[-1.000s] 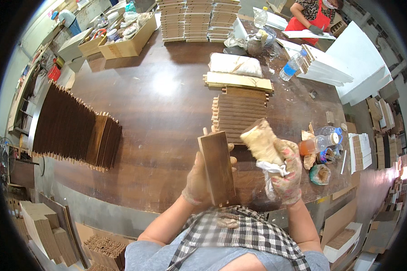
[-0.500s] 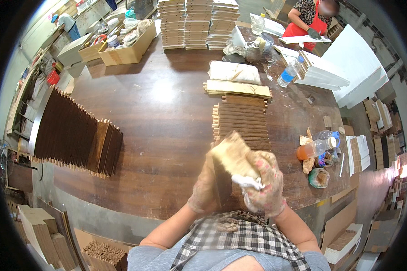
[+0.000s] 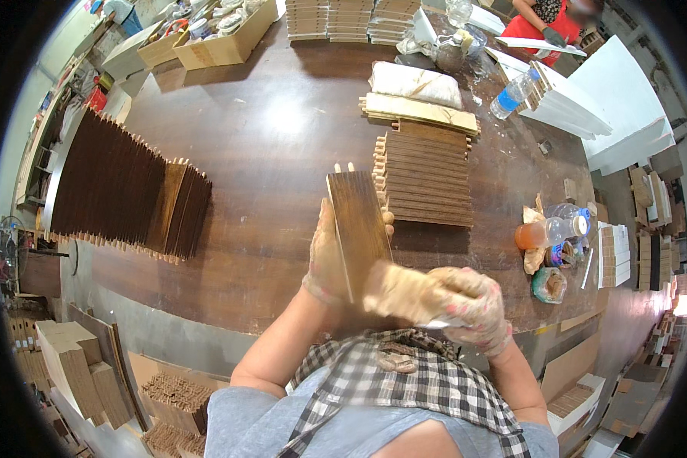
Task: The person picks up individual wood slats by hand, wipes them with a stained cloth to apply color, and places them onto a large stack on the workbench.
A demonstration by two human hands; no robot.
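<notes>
Gloved, my left hand (image 3: 324,263) grips the side of a brown wooden slat (image 3: 361,217), held tilted above the table with two pale dowel pegs sticking out of its far end. My right hand (image 3: 475,307), in a spotted glove, is closed around a tan, fuzzy wiping pad (image 3: 397,294), blurred by motion. That pad lies against or just over the slat's near end; contact is hard to tell. Just beyond, a row of brown doweled slats (image 3: 427,175) lies on the table (image 3: 259,221). More dark slats (image 3: 107,187) stand packed together at the left.
Behind the slat row lie a pale board (image 3: 420,113) and a white packet (image 3: 416,84). Bottles (image 3: 546,233) and a jar (image 3: 549,285) stand at the right. A cardboard box (image 3: 229,42) sits far left. Across the table a person in a red apron (image 3: 538,34) handles a white strip.
The slat has swung into broad view, its pegged end now pointing away from me. My right hand moved the pad lower, toward the slat's near end. The whole view shifted slightly.
</notes>
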